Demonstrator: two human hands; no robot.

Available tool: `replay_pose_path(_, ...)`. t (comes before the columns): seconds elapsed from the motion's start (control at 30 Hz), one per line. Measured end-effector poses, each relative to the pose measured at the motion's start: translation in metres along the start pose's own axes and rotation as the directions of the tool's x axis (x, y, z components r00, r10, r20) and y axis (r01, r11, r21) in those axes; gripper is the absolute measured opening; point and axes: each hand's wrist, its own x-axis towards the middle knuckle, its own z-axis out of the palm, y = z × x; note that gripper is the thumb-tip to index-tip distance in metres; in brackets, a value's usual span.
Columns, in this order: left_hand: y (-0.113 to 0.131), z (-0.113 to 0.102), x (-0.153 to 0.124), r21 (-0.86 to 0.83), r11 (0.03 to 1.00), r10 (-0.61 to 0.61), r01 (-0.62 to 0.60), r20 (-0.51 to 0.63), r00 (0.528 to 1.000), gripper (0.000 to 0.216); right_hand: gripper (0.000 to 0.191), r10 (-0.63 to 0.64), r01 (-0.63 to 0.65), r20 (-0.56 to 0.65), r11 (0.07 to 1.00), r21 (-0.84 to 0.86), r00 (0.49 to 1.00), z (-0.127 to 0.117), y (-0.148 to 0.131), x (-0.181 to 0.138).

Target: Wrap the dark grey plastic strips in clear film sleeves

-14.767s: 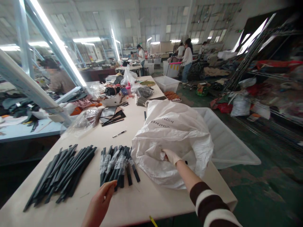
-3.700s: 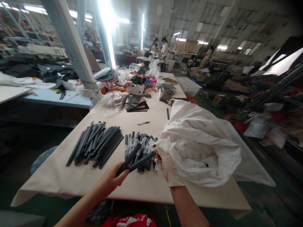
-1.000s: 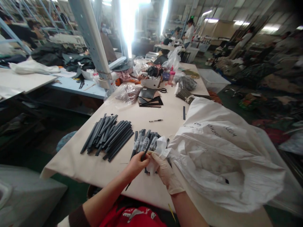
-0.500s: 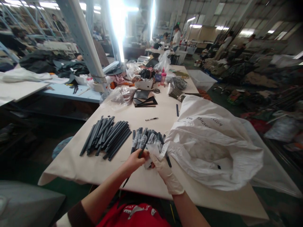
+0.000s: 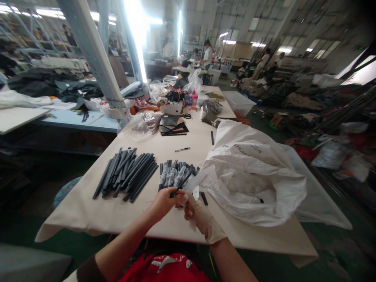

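Observation:
My left hand point(image 5: 165, 202) is closed around a thin black strip point(image 5: 182, 183) that points up and away over the table. My right hand point(image 5: 202, 221), in a pale glove, pinches a small white piece of film or wrap point(image 5: 194, 192) right beside the strip's lower end. Both hands meet at the near edge of the beige table point(image 5: 94, 211). Just beyond them lies a pile of black strips with clear wrapping point(image 5: 174, 174). A larger pile of bare black strips point(image 5: 126, 176) lies to the left. A big white plastic sack point(image 5: 255, 180) lies open on the right.
A pen point(image 5: 182, 149), black sheets point(image 5: 172, 127), clear bags point(image 5: 141, 123), scissors point(image 5: 185, 116) and a white box point(image 5: 172, 107) lie farther up the table. A slanted metal beam point(image 5: 91, 58) rises at left. Other people stand at distant tables point(image 5: 207, 56). Clutter covers the floor at right.
My hands stayed together at the table's near edge and drew slightly back from the wrapped pile. The strip in my left hand now points more steeply up. The view shifted a little.

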Motion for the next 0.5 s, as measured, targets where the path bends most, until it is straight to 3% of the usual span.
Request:
replay_pose_path(0.13, 0.006, -0.002, -0.001, 0.135, 0.988, 0.077, -0.078, 0.014, 0.997, 0.025, 0.037, -0.028, 0.028, 0.014, 0.999, 0.016, 1.000, 0.000, 0.001, 0.000)
replay_pose_path(0.23, 0.009, -0.010, -0.010, 0.265, 0.957, 0.126, -0.118, -0.012, 0.992, 0.033, 0.038, 0.016, 0.002, -0.100, 0.983, 0.182, 0.995, -0.003, -0.006, 0.005)
replay_pose_path(0.3, 0.009, -0.015, -0.020, 0.301, 0.952, 0.055, -0.062, 0.030, 0.998, 0.040, 0.041, 0.002, 0.043, -0.158, 0.959, 0.279, 0.987, -0.004, -0.014, 0.009)
replay_pose_path(0.4, 0.005, -0.016, -0.034, 0.291, 0.957, -0.051, 0.011, 0.129, 0.990, 0.045, 0.040, -0.032, 0.076, -0.130, 0.933, 0.352, 0.991, -0.003, -0.024, 0.013)
replay_pose_path(0.5, -0.001, -0.009, -0.042, 0.300, 0.953, -0.091, 0.047, 0.134, 0.987, 0.044, 0.038, -0.046, 0.097, -0.145, 0.924, 0.369, 0.988, -0.001, -0.029, 0.017)
